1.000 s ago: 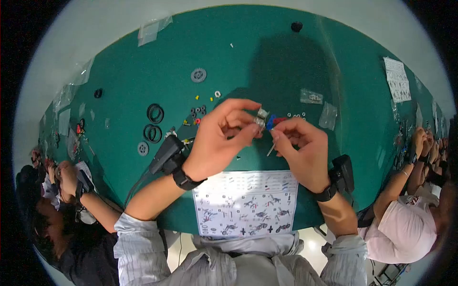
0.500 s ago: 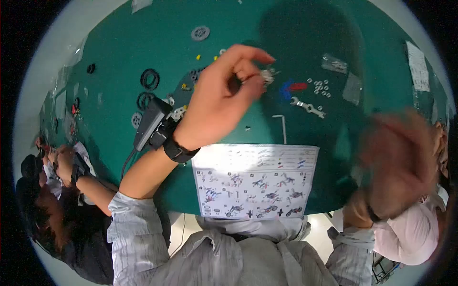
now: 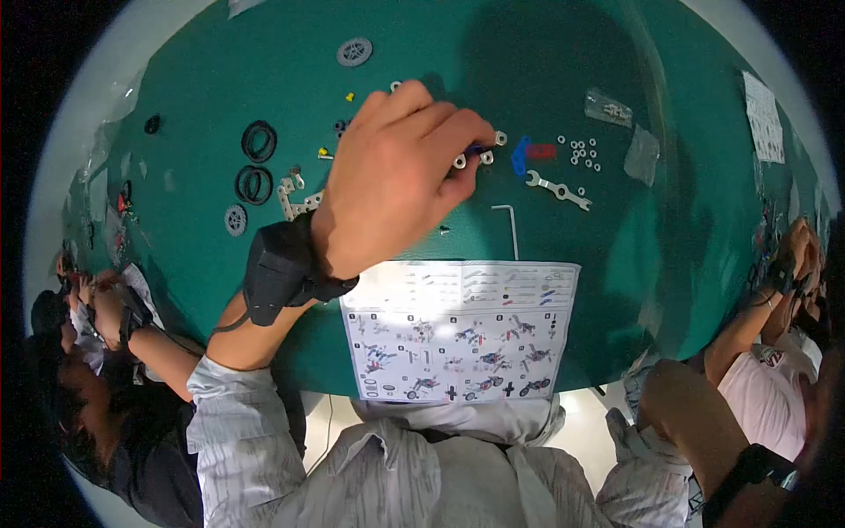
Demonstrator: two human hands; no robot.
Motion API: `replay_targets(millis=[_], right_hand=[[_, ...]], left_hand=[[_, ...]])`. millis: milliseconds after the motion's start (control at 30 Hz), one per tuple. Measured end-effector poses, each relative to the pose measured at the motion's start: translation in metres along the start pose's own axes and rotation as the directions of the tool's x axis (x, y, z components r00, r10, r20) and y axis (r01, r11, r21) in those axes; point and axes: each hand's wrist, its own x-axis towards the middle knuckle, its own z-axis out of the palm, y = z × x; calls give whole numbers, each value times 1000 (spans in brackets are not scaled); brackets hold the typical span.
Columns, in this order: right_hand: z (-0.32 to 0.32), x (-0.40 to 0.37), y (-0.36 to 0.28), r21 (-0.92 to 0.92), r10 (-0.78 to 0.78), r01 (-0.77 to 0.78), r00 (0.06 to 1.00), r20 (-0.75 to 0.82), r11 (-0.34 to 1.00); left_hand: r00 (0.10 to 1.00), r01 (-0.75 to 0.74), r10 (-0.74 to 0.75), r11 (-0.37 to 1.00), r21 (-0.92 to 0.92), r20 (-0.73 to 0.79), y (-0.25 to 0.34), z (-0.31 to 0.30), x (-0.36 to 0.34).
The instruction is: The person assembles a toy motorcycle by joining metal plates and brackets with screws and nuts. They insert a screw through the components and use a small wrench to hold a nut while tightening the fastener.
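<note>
My left hand (image 3: 400, 180), back upwards, is over the middle of the table. Its thumb and fingers are closed on a small assembled toy-kit part (image 3: 487, 158), with silvery pieces and a dark bluish bit showing; the fingers cover the rest. Just right of it lie a blue plastic piece (image 3: 519, 157) and a red plastic piece (image 3: 541, 151). A flat wrench (image 3: 561, 190) and an L-shaped hex key (image 3: 513, 231) are nearer me. My right forearm is bent back at the lower right, and its hand is beyond the picture.
A printed instruction sheet (image 3: 462, 330) lies at the table's near edge. Several small nuts (image 3: 583, 151) and clear bags (image 3: 642, 157) are on the right. Black rings (image 3: 259, 141), grey wheels (image 3: 355, 52) and metal brackets (image 3: 286, 198) are on the left. Other people sit at both sides.
My left hand has turned, so its back faces up and the held part shows more clearly. My right hand has swung from over the right table edge down out of view.
</note>
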Motion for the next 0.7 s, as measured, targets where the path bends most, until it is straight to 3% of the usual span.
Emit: replay_targets(millis=[100,233,333,367,400,433,500,600,667,700], right_hand=[[-58,-54,-65,286,-3,27,996,-85,958],[-64,-72,-89,308,-11,74,979,-202,949],[-40,-54,-108,260,137,-81,970,-203,962],[-35,-53,-107,252,117,-67,975,-188,965],[-31,-52,-107,245,97,-52,980,-173,968],[-35,-59,-96,257,-18,56,988,-150,965],[-30,-64,-85,268,-152,188,977,-149,945],[-15,-65,-84,250,-219,272,950,-222,929],[-18,-74,-89,271,-224,290,942,-249,918],[-21,-82,-93,290,-219,290,943,-251,912]], left_hand=[[999,-24,23,999,-23,-38,-2,-2,4],[996,-31,27,998,-46,-80,-1,-18,11],[988,-77,74,997,-14,-137,16,-44,15],[985,-129,101,971,-203,-142,33,-60,16],[984,-143,74,863,-484,-160,57,-63,7],[983,-165,46,651,-741,-178,82,-66,-1],[976,-219,32,189,-957,-217,128,-68,-17],[958,-234,48,-435,-869,-282,180,-67,-34],[958,-199,23,-666,-719,-286,202,-62,-48],[964,-183,5,-713,-677,-266,208,-59,-53]])
